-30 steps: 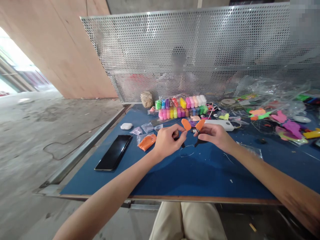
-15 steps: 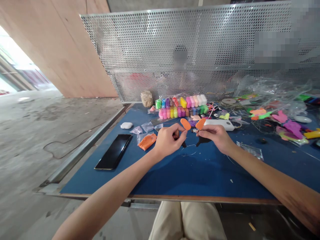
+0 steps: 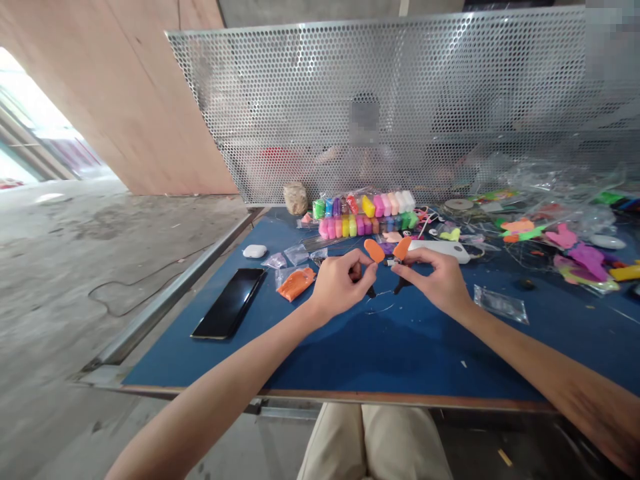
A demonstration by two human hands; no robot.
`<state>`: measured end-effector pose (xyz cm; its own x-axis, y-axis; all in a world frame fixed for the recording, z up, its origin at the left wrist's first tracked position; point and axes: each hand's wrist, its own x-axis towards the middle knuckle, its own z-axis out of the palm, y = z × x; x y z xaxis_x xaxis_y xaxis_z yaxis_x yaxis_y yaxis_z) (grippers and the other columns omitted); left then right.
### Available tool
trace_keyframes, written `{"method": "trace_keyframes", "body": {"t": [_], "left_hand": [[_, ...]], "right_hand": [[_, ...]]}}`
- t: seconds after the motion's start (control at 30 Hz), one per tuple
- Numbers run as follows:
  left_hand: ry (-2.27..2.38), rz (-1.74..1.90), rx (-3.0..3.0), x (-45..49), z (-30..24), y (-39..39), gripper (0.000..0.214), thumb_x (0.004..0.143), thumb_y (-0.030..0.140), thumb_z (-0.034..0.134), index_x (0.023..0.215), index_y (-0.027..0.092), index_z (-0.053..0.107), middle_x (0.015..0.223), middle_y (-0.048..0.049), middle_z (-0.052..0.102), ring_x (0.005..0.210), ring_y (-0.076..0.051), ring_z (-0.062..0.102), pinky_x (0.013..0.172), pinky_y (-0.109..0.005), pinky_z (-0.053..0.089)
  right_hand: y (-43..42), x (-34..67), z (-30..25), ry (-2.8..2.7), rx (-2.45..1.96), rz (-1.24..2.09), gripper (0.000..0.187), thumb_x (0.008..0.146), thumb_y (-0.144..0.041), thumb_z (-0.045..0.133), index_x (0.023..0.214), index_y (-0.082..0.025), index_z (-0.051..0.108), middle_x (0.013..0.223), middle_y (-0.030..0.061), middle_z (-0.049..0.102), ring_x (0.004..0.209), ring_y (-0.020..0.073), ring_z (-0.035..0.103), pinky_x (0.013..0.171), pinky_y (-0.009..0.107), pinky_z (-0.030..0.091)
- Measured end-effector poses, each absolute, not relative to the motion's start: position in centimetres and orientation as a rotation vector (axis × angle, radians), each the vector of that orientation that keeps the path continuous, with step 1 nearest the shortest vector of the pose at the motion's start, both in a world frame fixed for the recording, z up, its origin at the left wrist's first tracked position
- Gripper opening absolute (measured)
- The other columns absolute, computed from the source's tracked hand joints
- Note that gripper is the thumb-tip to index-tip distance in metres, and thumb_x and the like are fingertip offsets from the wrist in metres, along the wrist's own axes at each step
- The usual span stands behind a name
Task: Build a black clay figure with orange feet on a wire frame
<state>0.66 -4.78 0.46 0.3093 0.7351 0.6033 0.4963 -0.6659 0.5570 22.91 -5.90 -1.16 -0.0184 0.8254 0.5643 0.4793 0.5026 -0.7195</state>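
blue table point(image 3: 350, 363), far side cluttered. left hand point(image 3: 341, 283) pinches one flat orange oval point(image 3: 374, 251), right hand point(image 3: 444, 277) pinches second oval point(image 3: 402, 249), both raised, apart. ovals look shaped already, not joined; orange packet point(image 3: 296, 285) beside left hand seems unspent.

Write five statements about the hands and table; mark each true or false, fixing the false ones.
1. The black phone lies on the blue tabletop. True.
2. The right hand holds the phone. False: it pinches an orange piece.
3. The left hand pinches another orange piece. True.
4. The orange packet is left of the phone. False: it is to the phone's right.
5. The multicoloured packs sit in front of the perforated panel. True.
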Motion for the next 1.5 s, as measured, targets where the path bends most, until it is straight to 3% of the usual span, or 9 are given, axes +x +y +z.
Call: {"method": "trace_keyframes", "body": {"t": [0.23, 0.47, 0.73, 0.9, 1.1, 1.23, 1.37, 1.5], "left_hand": [[1.12, 1.262, 2.303, 0.6, 0.5, -4.7, 0.02, 0.091, 0.033, 0.059, 0.08, 0.018, 0.065, 0.051, 0.0079, 0.042, 0.047, -0.007, 0.039, 0.053, -0.023, 0.032], [1.128, 1.295, 2.315, 0.8, 0.5, -5.1, 0.019, 0.091, 0.032, 0.06, 0.078, 0.018, 0.066, 0.05, 0.0081, 0.042, 0.046, -0.007, 0.039, 0.053, -0.023, 0.033], [1.137, 1.319, 2.34, 0.4, 0.2, -4.7, 0.022, 0.091, 0.034, 0.06, 0.076, 0.018, 0.063, 0.051, 0.0077, 0.04, 0.047, -0.007, 0.038, 0.053, -0.023, 0.032], [1.136, 1.312, 2.4, 0.4, -0.1, -4.6, 0.02, 0.091, 0.034, 0.059, 0.079, 0.018, 0.063, 0.051, 0.0077, 0.039, 0.047, -0.007, 0.037, 0.053, -0.022, 0.031], [1.125, 1.294, 2.426, 0.6, 0.0, -4.8, 0.022, 0.092, 0.035, 0.058, 0.078, 0.019, 0.062, 0.05, 0.0075, 0.038, 0.047, -0.007, 0.038, 0.053, -0.022, 0.031], [1.126, 1.279, 2.425, 0.6, 0.0, -4.7, 0.022, 0.092, 0.037, 0.058, 0.08, 0.019, 0.063, 0.051, 0.0069, 0.04, 0.047, -0.008, 0.037, 0.052, -0.022, 0.03], [1.137, 1.281, 2.427, 0.6, -0.1, -4.5, 0.022, 0.092, 0.036, 0.058, 0.08, 0.019, 0.063, 0.051, 0.0071, 0.04, 0.048, -0.008, 0.038, 0.052, -0.021, 0.031], [1.134, 1.292, 2.432, 0.6, -0.2, -4.5, 0.021, 0.092, 0.035, 0.058, 0.08, 0.019, 0.062, 0.052, 0.0074, 0.04, 0.048, -0.007, 0.038, 0.053, -0.021, 0.031]], "right_hand": [[-6.1, 22.8, -1.6, -1.655, -1.128, 0.021, 0.018, 0.082, -0.047, 0.078, 0.082, -0.029, 0.08, 0.086, 0.005, 0.078, 0.088, 0.0302, 0.072, 0.086, 0.048, 0.053], [-6.4, 22.7, -1.5, -1.698, -1.134, 0.001, 0.019, 0.087, -0.045, 0.073, 0.078, -0.03, 0.079, 0.082, 0.0037, 0.078, 0.077, 0.0279, 0.07, 0.087, 0.05, 0.05], [-5.1, 24.2, -1.6, -1.624, -1.059, 0.479, 0.026, 0.091, -0.048, 0.066, 0.09, -0.026, 0.081, 0.091, 0.005, 0.079, 0.09, 0.0287, 0.072, 0.086, 0.043, 0.054], [-4.2, 25.5, -1.5, -1.788, -0.938, 0.873, 0.032, 0.094, -0.05, 0.061, 0.099, -0.026, 0.081, 0.099, 0.0047, 0.079, 0.098, 0.027, 0.071, 0.095, 0.042, 0.054], [-4.1, 25.2, -1.9, -1.754, -0.859, 1.054, 0.027, 0.091, -0.048, 0.066, 0.091, -0.023, 0.077, 0.09, 0.0049, 0.075, 0.089, 0.0228, 0.069, 0.089, 0.037, 0.053], [-4.2, 24.7, -2.0, -1.794, -0.777, 1.107, 0.032, 0.096, -0.052, 0.058, 0.09, -0.022, 0.069, 0.088, 0.0055, 0.069, 0.086, 0.0214, 0.064, 0.087, 0.037, 0.052], [-4.3, 24.6, -1.9, -1.784, -0.727, 1.149, 0.035, 0.099, -0.054, 0.051, 0.098, -0.022, 0.065, 0.096, 0.0077, 0.067, 0.088, 0.0216, 0.062, 0.088, 0.038, 0.051], [-4.3, 24.8, -1.7, -1.809, -0.784, 1.112, 0.028, 0.095, -0.048, 0.061, 0.102, -0.022, 0.067, 0.092, 0.0053, 0.068, 0.088, 0.0204, 0.064, 0.087, 0.035, 0.052]]}}
